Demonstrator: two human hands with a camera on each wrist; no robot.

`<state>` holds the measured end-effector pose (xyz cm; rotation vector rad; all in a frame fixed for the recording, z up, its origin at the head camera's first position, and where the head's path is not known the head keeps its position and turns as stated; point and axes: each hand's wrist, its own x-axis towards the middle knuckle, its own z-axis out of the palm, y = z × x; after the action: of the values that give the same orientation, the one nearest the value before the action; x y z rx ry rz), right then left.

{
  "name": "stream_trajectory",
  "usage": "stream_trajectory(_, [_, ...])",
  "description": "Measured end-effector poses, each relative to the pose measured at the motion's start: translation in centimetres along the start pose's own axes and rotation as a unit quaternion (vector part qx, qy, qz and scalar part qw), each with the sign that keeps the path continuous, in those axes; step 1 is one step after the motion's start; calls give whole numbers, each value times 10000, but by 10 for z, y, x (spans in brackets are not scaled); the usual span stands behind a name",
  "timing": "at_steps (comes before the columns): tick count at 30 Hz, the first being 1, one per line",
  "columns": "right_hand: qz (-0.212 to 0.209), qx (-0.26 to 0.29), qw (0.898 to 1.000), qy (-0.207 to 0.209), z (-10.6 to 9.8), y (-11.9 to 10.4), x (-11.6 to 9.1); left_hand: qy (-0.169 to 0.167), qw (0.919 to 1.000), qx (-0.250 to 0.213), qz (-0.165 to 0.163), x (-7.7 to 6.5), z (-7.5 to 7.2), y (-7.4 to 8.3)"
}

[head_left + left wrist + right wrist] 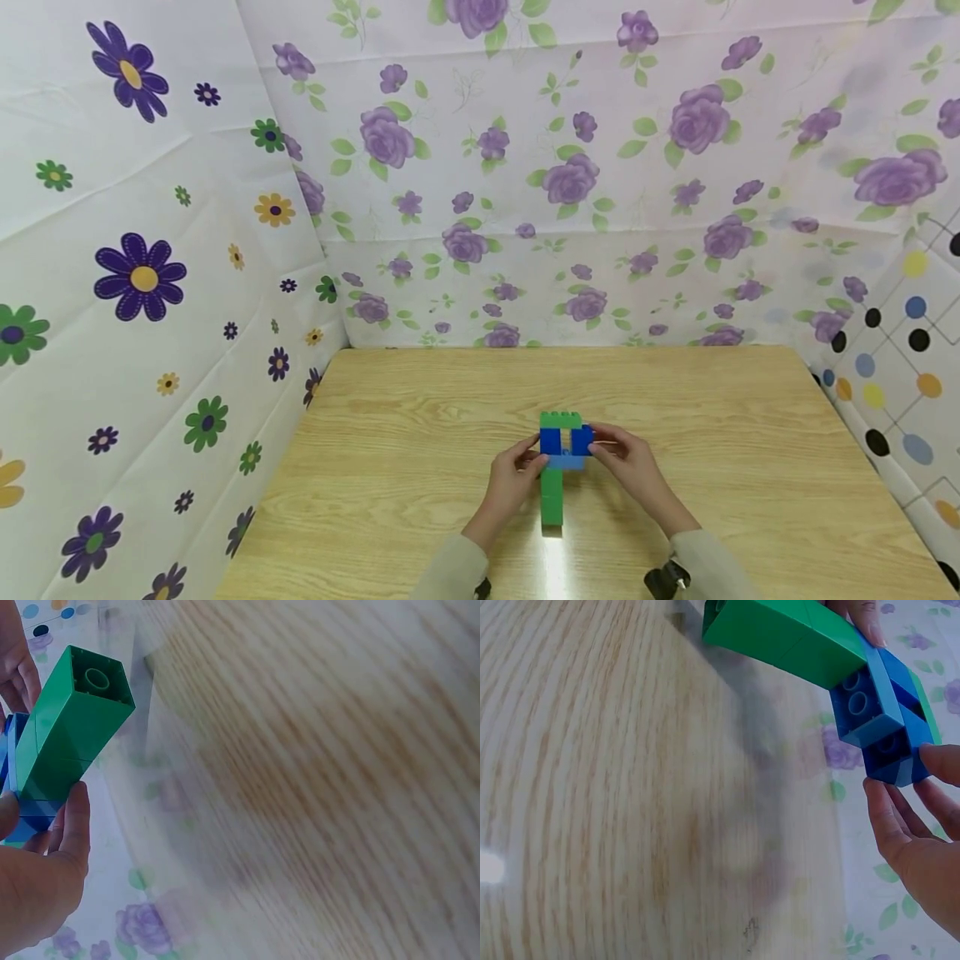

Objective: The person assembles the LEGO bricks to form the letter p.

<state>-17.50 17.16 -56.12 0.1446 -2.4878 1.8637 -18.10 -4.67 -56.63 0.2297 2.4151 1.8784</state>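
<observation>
Both hands hold a structure of stacked toy building bricks. Two green bricks (552, 498) form its lower column, with a light blue brick (566, 462) across their top, jutting to the right. Above that are a dark blue brick (550, 441) at the left and a dark blue brick with a slanted side (582, 441) at the right, a gap between them. A green brick (560, 420) with studs tops the structure. My left hand (514, 475) grips the left side around the blue bricks. My right hand (634, 467) pinches the right dark blue brick between thumb and fingers.
Beneath the hands spreads a wood-grain table (420, 408). A flower-print cloth (465, 167) hangs behind its far edge, a second floral cloth (195, 342) on the left, and a dotted cloth (892, 367) on the right.
</observation>
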Motion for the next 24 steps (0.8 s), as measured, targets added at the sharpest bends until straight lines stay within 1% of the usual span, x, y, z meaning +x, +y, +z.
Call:
stream_trajectory(6, [336, -22, 9994, -118, 5, 10, 8, 138, 9997, 176, -39, 3, 0, -6])
stream_trajectory(9, [416, -100, 9990, -122, 7, 14, 10, 153, 9995, 261, -21, 5, 1, -10])
stream_trajectory(12, [468, -119, 9988, -106, 9, 17, 14, 180, 9992, 338, -87, 7, 2, -14])
stream_trajectory(17, [563, -167, 9983, -59, 13, 22, 19, 228, 9989, 400, -55, 11, 2, -19])
stream_trajectory(24, [639, -373, 9972, -111, 15, 27, 22, 114, 9982, 580, 46, 16, 1, -24])
